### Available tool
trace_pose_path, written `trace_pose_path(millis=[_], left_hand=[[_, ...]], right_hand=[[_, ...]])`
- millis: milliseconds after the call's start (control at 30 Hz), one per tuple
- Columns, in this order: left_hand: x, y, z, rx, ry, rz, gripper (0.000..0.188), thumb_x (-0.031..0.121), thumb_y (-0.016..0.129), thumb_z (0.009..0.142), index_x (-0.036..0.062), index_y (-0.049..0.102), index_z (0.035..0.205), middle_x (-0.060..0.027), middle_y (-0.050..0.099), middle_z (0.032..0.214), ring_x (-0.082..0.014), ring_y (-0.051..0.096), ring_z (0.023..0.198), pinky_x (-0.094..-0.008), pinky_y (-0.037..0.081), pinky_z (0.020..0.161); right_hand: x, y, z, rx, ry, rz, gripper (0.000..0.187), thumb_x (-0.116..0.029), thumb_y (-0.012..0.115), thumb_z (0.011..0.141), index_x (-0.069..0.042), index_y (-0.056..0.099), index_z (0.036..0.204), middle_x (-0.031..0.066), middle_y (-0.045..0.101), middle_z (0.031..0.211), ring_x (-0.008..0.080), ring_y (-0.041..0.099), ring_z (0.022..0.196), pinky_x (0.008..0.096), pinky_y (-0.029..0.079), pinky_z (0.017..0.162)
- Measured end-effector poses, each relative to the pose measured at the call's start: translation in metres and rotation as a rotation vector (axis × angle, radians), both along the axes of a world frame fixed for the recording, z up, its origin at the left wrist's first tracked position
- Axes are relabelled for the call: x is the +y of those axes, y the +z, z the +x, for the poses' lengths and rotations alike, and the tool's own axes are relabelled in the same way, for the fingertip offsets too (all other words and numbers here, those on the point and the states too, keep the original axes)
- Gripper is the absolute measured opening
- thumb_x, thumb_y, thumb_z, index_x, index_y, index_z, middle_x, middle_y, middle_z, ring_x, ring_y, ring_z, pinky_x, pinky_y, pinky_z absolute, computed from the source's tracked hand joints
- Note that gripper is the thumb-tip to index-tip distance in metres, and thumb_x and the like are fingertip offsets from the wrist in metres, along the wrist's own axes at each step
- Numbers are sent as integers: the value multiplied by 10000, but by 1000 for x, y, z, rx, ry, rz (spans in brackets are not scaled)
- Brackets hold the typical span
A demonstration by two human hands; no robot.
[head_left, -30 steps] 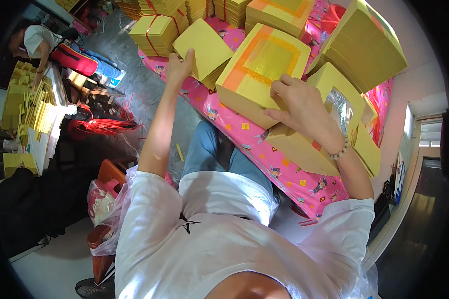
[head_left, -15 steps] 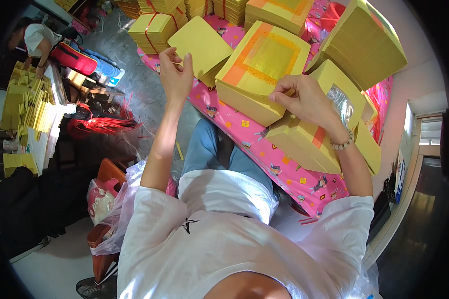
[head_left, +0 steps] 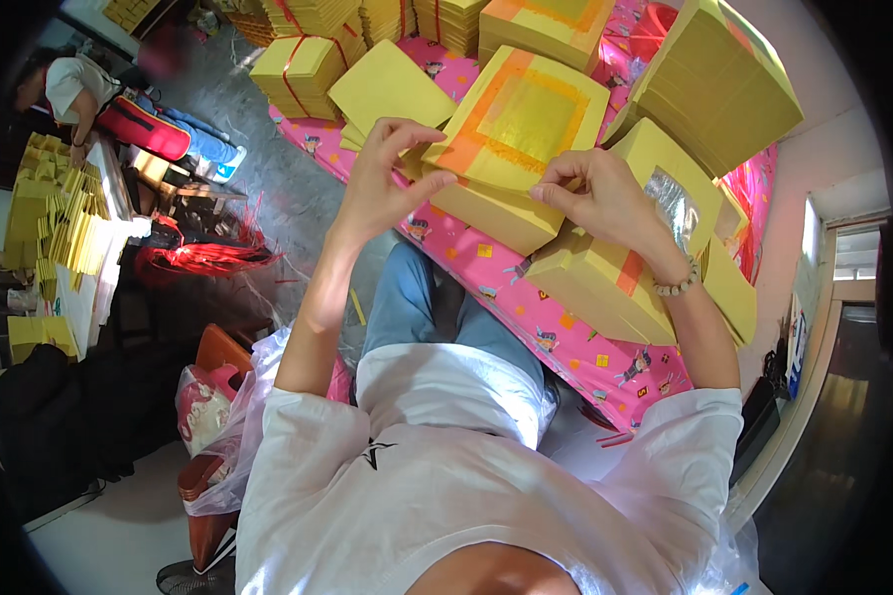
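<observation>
A thick stack of yellow paper sheets (head_left: 501,213) sits in front of me; its top sheet (head_left: 592,102) bears a gold foil square with an orange border. My right hand (head_left: 605,198), with a beaded bracelet at the wrist, pinches the top sheet at its near right edge. Beside the stack's left corner is my left hand (head_left: 387,183), its thumb and fingers apart with nothing held between them. Under my right forearm lies another yellow stack (head_left: 590,288) with an orange stripe. A smaller pile of plain yellow sheets (head_left: 392,89) lies beyond my left hand.
A pink patterned cloth (head_left: 566,332) covers the table. Several bundles tied with red string (head_left: 303,74) stand at the back. A tall yellow stack (head_left: 714,94) leans at the right, near a red container (head_left: 653,32). At far left, a person (head_left: 79,89) bends over another table.
My left hand has moved right and down, from beside the plain pile to the corner of the foil-topped stack. My right hand keeps its pinch in nearly the same place.
</observation>
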State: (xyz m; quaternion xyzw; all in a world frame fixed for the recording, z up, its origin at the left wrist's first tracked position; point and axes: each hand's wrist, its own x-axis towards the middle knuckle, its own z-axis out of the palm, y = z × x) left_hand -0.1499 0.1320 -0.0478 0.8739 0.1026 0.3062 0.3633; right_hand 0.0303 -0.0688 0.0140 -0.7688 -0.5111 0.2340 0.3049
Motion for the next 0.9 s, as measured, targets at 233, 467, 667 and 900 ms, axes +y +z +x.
trace_pose_path(millis=[233, 467, 667, 900], left_hand=[[-25, 24, 27, 13, -118, 483, 423, 181, 769, 667, 137, 632, 1065, -53, 573, 1169, -271, 512, 1067, -395, 382, 919], [-27, 24, 50, 65, -110, 437, 283, 33, 651, 758, 94, 635, 1034, -58, 653, 981, -262, 582, 855, -354, 476, 749], [-13, 18, 52, -236, -4, -14, 198, 49, 606, 854, 69, 641, 1048, -70, 663, 924, -225, 626, 831, -323, 484, 776], [-17, 22, 44, -231, -482, -716, 272, 101, 573, 939, 9, 585, 1195, -29, 636, 1131, -111, 572, 1048, -283, 458, 914]], right_hand=[[-2, 10, -2, -75, -14, 149, 205, -205, 685, 775, -2, 680, 751, 137, 657, 705, 279, 636, 658, 364, 493, 655], [-9, 27, 4, -169, -81, 363, 330, -279, 736, 784, -13, 629, 947, 107, 616, 964, 221, 606, 868, 346, 483, 733], [-12, 18, 22, 16, -346, 441, 654, -349, 784, 750, -6, 464, 1205, 125, 506, 1183, 226, 512, 1087, 363, 435, 903], [5, -2, 35, 210, -212, 447, 1003, -362, 825, 696, -2, 204, 1396, 225, 363, 1377, 316, 369, 1303, 433, 348, 1042]])
